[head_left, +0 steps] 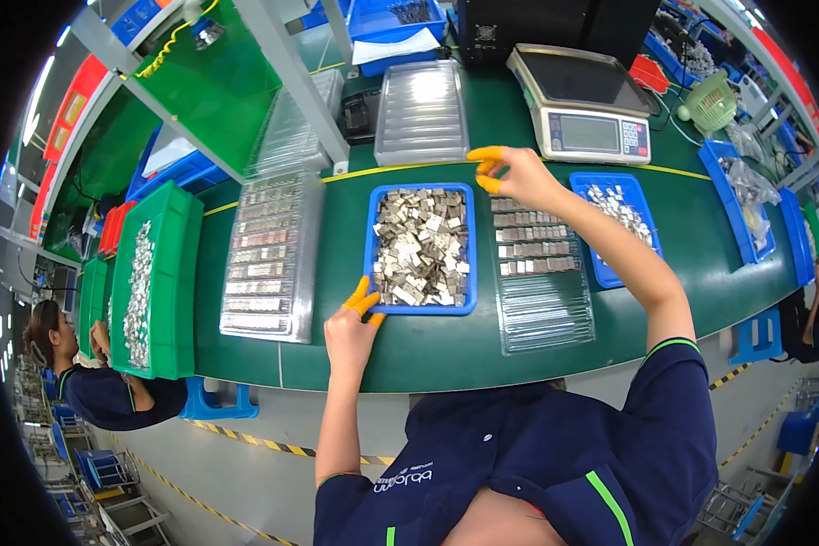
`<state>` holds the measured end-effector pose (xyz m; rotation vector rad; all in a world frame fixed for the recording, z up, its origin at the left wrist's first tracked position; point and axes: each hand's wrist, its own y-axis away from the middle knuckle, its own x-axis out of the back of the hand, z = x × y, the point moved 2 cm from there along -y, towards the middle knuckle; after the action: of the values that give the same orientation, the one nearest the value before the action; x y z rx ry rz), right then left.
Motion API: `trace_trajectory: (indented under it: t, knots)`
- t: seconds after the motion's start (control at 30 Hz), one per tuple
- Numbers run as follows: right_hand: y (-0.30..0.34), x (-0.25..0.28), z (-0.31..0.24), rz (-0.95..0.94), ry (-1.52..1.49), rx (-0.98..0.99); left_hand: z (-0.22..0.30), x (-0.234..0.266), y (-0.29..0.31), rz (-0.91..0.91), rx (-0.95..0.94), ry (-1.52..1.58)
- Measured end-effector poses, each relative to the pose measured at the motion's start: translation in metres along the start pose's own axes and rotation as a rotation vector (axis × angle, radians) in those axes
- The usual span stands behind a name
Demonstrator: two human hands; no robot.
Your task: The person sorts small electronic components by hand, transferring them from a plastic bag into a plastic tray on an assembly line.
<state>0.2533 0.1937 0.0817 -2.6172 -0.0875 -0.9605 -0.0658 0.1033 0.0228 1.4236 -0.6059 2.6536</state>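
Note:
A blue tray [420,310] heaped with small silvery metal blocks [420,246] lies in front of me. My left hand [350,329], with yellow finger covers, grips its near left corner. Right of it lies a clear ribbed plastic tray [544,314]. Rows of the same blocks [532,249] fill its far half, and the near slots show bare. At that tray's far end hovers my right hand [516,175], also in yellow finger covers. Its thumb and a finger come together in a pinch; whatever is between them is too small to make out.
Filled clear trays [268,259] are stacked at left, beside a green bin [180,273]. Behind are more clear trays [421,114] and a weighing scale [591,132]. A smaller blue tray [651,264] of parts sits right. A co-worker [109,391] works at far left; a metal post [296,82] rises nearby.

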Motion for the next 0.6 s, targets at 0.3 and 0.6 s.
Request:
trace_trajectory:
  t: [0.3,0.6]
  knots:
    - [0.105,0.032,-0.037,-0.222,-0.205,-0.184,0.024,-0.018,-0.009,0.061,0.021,-0.148]
    - [0.158,0.007,-0.053,0.102,-0.550,0.008,0.111,-0.018,-0.001,-0.201,-0.209,0.515]
